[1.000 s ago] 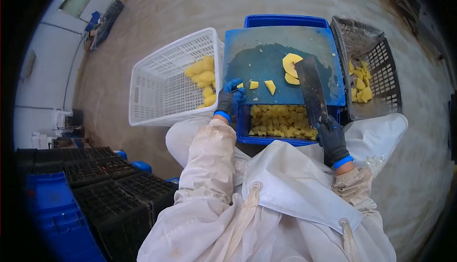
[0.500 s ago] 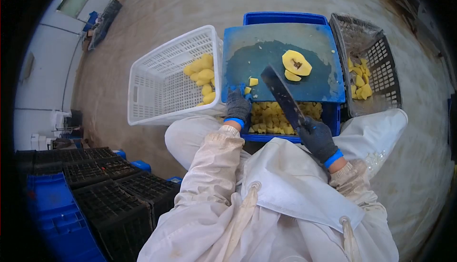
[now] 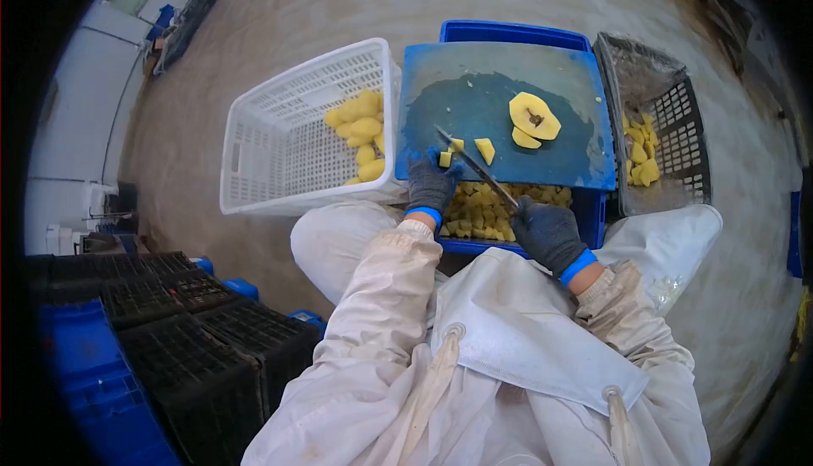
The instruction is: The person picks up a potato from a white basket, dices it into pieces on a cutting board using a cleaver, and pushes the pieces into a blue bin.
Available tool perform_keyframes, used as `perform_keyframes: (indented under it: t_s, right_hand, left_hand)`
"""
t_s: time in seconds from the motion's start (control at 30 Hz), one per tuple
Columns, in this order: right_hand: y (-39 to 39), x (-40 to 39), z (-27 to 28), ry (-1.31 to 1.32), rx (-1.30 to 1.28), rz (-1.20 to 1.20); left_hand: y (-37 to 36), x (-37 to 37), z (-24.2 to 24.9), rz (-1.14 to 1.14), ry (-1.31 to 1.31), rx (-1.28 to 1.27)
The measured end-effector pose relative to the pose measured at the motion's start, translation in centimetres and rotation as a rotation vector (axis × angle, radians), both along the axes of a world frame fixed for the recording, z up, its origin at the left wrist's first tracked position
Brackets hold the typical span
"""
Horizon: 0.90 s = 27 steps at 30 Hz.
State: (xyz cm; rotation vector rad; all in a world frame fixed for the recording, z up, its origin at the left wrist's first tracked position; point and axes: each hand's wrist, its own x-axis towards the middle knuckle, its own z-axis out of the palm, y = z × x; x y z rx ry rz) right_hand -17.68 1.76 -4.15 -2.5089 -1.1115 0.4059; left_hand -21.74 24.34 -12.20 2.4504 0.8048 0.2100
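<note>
The knife (image 3: 485,175), gripped in the right hand (image 3: 549,231), had just turned edge-down among yellow pieces (image 3: 485,150) on the cutting board (image 3: 555,163), apparently mid-cut, beside the left hand (image 3: 430,185), whose grip was unclear.

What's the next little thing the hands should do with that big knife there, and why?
Probably ease the left hand back a little first. Its fingers look very close to the knife, which the right hand holds, and they are right by a small yellow piece near the edge of the cutting board.
</note>
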Motion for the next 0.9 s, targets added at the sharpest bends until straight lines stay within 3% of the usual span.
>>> perform_keyframes:
  t_s: [0.2,0.3,0.37,0.4,0.63,0.73,0.8,0.9]
  right_hand:
    - [-1.3,0.1,0.4,0.079,0.06,-0.06]
    - [-1.7,-0.3,0.3,0.155,0.093,-0.085]
    - [-1.7,-0.6,-0.8,0.157,0.121,-0.075]
    - [-1.5,-0.6,-1.3,0.153,0.149,-0.06]
    - [-1.3,-0.6,-2.8,0.308,0.101,-0.145]
    - [-1.5,-0.3,-3.5,0.333,0.251,-0.159]
    - [-1.2,0.2,-3.8,0.632,0.291,-0.224]
    - [-1.1,0.5,-5.1,0.644,0.281,-0.194]
  left_hand:
    - [1.0,0.3,-1.3,-0.037,-0.1,0.224]
    - [3.0,0.5,0.1,-0.201,-0.053,0.226]
    - [3.8,1.3,1.0,-0.242,0.228,0.191]
    - [3.8,1.5,0.9,-0.249,0.229,0.198]
    - [2.5,2.0,0.7,-0.258,0.14,0.178]
    - [2.7,1.9,-0.3,-0.246,0.097,0.18]
    - [2.8,1.7,-0.8,-0.25,0.064,0.192]
    - [2.6,1.7,-0.7,-0.249,-0.001,0.188]
